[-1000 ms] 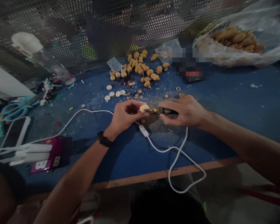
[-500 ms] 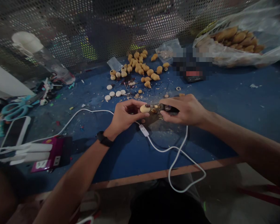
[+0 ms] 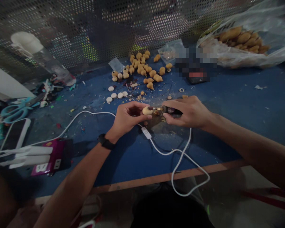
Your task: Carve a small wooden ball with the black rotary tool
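Observation:
Between the thumb and fingers of my left hand point(image 3: 130, 114) is a small pale gourd point(image 3: 147, 110) with a dark opening at its upper right. My right hand point(image 3: 188, 111) wraps round a black rotary tool point(image 3: 172, 110), pointed left. Its metal shaft point(image 3: 158, 108) reaches the gourd at the dark opening; how deep the tip goes is hidden. A white cord point(image 3: 190, 139) with an inline switch point(image 3: 146, 133) runs below both hands. Shavings and bits of shell lie on the blue table point(image 3: 123, 155) under the tool.
Several small gourds point(image 3: 142, 68) are heaped at the back, near white discs point(image 3: 120, 95). A plastic bag of gourds point(image 3: 242, 38) lies back right. Left are blue scissors point(image 3: 16, 109), a phone point(image 3: 16, 134), a purple power block point(image 3: 54, 158) with white plugs, and a clear bottle point(image 3: 54, 68).

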`<control>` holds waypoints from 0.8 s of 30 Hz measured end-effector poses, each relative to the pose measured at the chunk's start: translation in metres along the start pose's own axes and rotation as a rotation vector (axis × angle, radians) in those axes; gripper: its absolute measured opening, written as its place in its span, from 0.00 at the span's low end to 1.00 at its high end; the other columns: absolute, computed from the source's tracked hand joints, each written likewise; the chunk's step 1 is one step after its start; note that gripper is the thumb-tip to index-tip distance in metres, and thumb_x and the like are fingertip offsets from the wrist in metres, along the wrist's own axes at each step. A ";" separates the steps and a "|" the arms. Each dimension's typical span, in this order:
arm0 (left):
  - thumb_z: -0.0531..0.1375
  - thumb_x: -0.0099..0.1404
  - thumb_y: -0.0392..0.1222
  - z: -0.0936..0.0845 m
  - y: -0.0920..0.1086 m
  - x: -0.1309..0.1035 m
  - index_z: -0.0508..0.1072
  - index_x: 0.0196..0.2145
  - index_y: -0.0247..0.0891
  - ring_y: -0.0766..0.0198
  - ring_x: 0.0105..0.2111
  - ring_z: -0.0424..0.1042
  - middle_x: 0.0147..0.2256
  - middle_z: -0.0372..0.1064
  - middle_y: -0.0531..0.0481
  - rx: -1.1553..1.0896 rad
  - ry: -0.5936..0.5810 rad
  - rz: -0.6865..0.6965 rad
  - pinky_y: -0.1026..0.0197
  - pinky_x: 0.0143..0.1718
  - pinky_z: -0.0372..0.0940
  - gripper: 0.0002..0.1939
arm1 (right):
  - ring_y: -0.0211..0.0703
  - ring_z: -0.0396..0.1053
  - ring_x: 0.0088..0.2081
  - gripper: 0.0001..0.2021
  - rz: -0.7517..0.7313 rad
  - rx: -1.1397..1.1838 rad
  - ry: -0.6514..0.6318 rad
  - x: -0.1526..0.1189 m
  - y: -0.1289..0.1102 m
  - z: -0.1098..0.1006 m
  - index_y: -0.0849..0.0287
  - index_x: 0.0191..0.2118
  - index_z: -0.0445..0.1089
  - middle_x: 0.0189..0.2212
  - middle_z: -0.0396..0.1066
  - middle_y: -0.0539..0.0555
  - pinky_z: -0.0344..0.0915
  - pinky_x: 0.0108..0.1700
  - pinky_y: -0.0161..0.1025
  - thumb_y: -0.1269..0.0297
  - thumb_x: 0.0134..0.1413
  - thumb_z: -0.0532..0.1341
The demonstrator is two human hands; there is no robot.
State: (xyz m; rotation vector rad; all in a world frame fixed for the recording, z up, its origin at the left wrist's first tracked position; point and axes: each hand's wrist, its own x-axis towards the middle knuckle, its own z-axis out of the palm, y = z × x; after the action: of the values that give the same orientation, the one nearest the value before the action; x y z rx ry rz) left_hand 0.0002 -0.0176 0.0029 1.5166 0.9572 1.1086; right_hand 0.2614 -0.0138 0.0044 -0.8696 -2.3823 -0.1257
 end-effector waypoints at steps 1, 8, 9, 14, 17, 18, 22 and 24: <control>0.82 0.44 0.48 0.000 0.000 0.000 0.84 0.37 0.37 0.63 0.28 0.81 0.34 0.84 0.47 0.008 0.003 -0.007 0.61 0.30 0.79 0.23 | 0.44 0.76 0.27 0.14 -0.001 0.005 -0.016 0.000 0.000 0.000 0.55 0.45 0.76 0.28 0.81 0.51 0.62 0.29 0.40 0.57 0.68 0.55; 0.82 0.44 0.51 0.000 0.001 0.000 0.84 0.37 0.37 0.62 0.29 0.81 0.34 0.84 0.46 0.023 0.001 -0.019 0.61 0.31 0.79 0.26 | 0.44 0.75 0.27 0.14 0.025 -0.003 -0.041 -0.002 0.002 0.000 0.55 0.47 0.76 0.28 0.81 0.52 0.61 0.30 0.40 0.56 0.68 0.55; 0.82 0.44 0.52 -0.001 0.000 0.000 0.84 0.38 0.37 0.62 0.29 0.81 0.34 0.84 0.46 0.027 -0.002 -0.020 0.61 0.31 0.79 0.26 | 0.44 0.75 0.27 0.14 0.024 -0.002 -0.033 -0.001 0.002 0.001 0.55 0.47 0.77 0.28 0.80 0.52 0.62 0.30 0.40 0.56 0.68 0.55; 0.82 0.44 0.52 -0.001 -0.001 0.000 0.84 0.38 0.37 0.62 0.28 0.80 0.33 0.84 0.46 0.031 -0.003 -0.015 0.60 0.31 0.79 0.26 | 0.43 0.74 0.26 0.13 -0.021 0.006 -0.012 -0.001 0.002 0.001 0.56 0.46 0.77 0.28 0.80 0.51 0.60 0.29 0.40 0.58 0.68 0.56; 0.81 0.46 0.51 -0.001 -0.001 -0.001 0.84 0.37 0.36 0.63 0.27 0.80 0.33 0.84 0.46 0.021 -0.007 -0.002 0.60 0.30 0.79 0.24 | 0.43 0.74 0.27 0.13 0.002 0.007 -0.018 -0.002 0.002 0.001 0.55 0.46 0.77 0.29 0.81 0.51 0.61 0.29 0.39 0.58 0.68 0.56; 0.81 0.46 0.50 0.000 -0.001 -0.001 0.84 0.38 0.36 0.63 0.27 0.80 0.34 0.84 0.46 0.016 -0.010 0.001 0.61 0.30 0.79 0.24 | 0.43 0.74 0.27 0.13 0.013 0.005 -0.017 -0.002 0.002 0.001 0.55 0.46 0.77 0.28 0.80 0.51 0.61 0.30 0.39 0.57 0.68 0.56; 0.81 0.48 0.49 0.000 -0.002 -0.001 0.83 0.37 0.37 0.63 0.27 0.80 0.33 0.83 0.47 0.015 -0.021 -0.004 0.61 0.30 0.79 0.22 | 0.42 0.74 0.26 0.14 -0.022 0.001 -0.011 -0.002 0.002 0.001 0.56 0.45 0.77 0.27 0.80 0.51 0.59 0.28 0.38 0.56 0.68 0.56; 0.81 0.48 0.49 0.000 -0.002 0.000 0.82 0.36 0.37 0.64 0.27 0.80 0.32 0.83 0.48 0.001 -0.016 0.006 0.62 0.30 0.79 0.22 | 0.41 0.73 0.25 0.14 -0.056 -0.009 -0.028 -0.002 0.001 0.001 0.55 0.44 0.77 0.27 0.79 0.50 0.57 0.27 0.38 0.56 0.68 0.56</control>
State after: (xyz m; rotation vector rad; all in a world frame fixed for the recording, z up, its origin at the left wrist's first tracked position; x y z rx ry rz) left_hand -0.0001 -0.0175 0.0009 1.5276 0.9429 1.0989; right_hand 0.2629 -0.0137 0.0024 -0.8136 -2.4351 -0.1477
